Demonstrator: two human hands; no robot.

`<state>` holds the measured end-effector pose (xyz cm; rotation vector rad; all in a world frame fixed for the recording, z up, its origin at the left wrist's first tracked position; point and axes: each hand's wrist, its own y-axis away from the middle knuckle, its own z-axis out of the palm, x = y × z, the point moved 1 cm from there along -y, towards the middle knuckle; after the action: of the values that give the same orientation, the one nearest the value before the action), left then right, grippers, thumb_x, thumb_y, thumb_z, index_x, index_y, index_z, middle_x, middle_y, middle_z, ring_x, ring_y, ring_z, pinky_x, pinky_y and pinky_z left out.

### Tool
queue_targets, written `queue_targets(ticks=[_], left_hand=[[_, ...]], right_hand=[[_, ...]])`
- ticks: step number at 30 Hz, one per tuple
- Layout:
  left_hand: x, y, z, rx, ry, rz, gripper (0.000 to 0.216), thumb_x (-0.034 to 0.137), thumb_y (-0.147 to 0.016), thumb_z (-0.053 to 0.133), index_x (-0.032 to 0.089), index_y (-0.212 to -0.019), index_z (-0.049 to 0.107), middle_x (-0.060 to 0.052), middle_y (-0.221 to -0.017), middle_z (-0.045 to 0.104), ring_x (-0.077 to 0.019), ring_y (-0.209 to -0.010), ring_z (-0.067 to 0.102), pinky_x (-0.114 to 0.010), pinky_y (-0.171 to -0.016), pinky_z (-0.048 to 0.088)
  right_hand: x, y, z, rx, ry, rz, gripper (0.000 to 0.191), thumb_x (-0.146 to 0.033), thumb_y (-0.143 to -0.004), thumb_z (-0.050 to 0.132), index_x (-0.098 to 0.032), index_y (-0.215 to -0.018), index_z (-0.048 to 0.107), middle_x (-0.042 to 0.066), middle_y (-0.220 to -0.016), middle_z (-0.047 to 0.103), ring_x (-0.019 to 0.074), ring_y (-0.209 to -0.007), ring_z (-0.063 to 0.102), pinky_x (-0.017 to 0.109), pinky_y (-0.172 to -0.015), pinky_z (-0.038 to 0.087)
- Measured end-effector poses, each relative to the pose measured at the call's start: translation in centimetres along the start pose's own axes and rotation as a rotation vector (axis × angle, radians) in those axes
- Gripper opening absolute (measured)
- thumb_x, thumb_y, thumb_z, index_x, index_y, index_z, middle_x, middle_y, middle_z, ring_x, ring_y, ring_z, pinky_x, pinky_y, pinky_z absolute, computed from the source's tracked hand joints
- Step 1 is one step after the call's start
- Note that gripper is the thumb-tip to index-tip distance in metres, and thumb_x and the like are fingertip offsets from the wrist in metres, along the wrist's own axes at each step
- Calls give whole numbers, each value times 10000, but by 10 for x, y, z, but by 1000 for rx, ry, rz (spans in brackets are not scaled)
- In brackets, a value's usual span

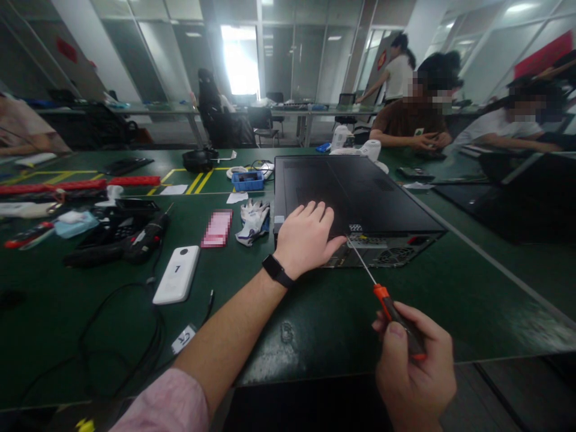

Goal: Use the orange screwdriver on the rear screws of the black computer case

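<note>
Left hand (308,237): flat on the black desktop computer case (355,183), fingers extended and slightly apart, thumb out toward the rear edge.
Right hand (418,375): closed around the handle of an orange-and-black screwdriver (383,295), thumb along it.
Screwdriver tip: at the case's rear edge, just beside the left thumb — contact too small to tell.
Computer case: lying flat on the green tabletop (333,324), rear panel with fan grille (392,255) facing the wearer.
Left of case: work gloves (253,223) near; white slab marked "7" (177,276) farther off.
</note>
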<state>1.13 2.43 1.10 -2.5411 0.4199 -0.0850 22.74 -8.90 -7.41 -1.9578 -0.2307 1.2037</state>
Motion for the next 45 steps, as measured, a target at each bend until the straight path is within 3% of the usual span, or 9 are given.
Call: queue_targets(ticks=[5, 13, 20, 27, 34, 45], left_hand=[[0, 0, 1, 5, 2, 7, 617, 546, -1114, 595, 81, -1513, 658, -206, -1588, 695, -364, -1502, 633, -497, -1250, 496], [0, 2, 2, -2, 6, 21, 617, 530, -1111, 593, 67, -1514, 658, -225, -1601, 680, -395, -1506, 631, -528, -1255, 500], [0, 3, 3, 4, -4, 23, 585, 505, -1103, 604, 86, -1506, 667, -216, -1585, 694, -397, -1494, 644, -539, -1246, 515], [0, 2, 2, 0, -16, 23, 578, 511, -1099, 608, 99, -1500, 673, -215, -1586, 694, -398, -1501, 642, -536, -1242, 523], [0, 3, 2, 1, -27, 36, 590, 504, -1107, 589, 67, -1495, 668, -228, -1585, 692, -410, -1486, 648, -550, -1241, 524], [0, 2, 1, -12, -11, 29, 592, 506, -1105, 588, 67, -1493, 671, -235, -1582, 692, -416, -1486, 644, -554, -1242, 516]], right_hand=[[-3, 0, 0, -2, 11, 9, 268, -290, -1018, 749, -179, -1262, 768, 42, -880, 816, 196, -670, 797, 310, -631, 640], [-2, 5, -1, -16, 61, 38, 249, -324, -1041, 705, -207, -1254, 759, 68, -982, 841, 203, -753, 820, 340, -707, 678], [-4, 2, 2, -56, -58, 95, 230, -291, -1113, 610, -218, -1301, 721, 19, -855, 823, 151, -593, 772, 253, -565, 624], [-5, 1, -2, -42, 14, 34, 300, -288, -1043, 668, -226, -1336, 681, 83, -1059, 802, 203, -820, 802, 330, -695, 661], [-6, 0, -1, -29, 42, 54, 213, -292, -1088, 623, -235, -1265, 727, 34, -954, 822, 163, -666, 793, 288, -636, 654], [-4, 0, -2, -62, 47, 25, 257, -279, -1055, 658, -247, -1307, 697, 60, -1044, 802, 184, -752, 779, 336, -707, 670]])
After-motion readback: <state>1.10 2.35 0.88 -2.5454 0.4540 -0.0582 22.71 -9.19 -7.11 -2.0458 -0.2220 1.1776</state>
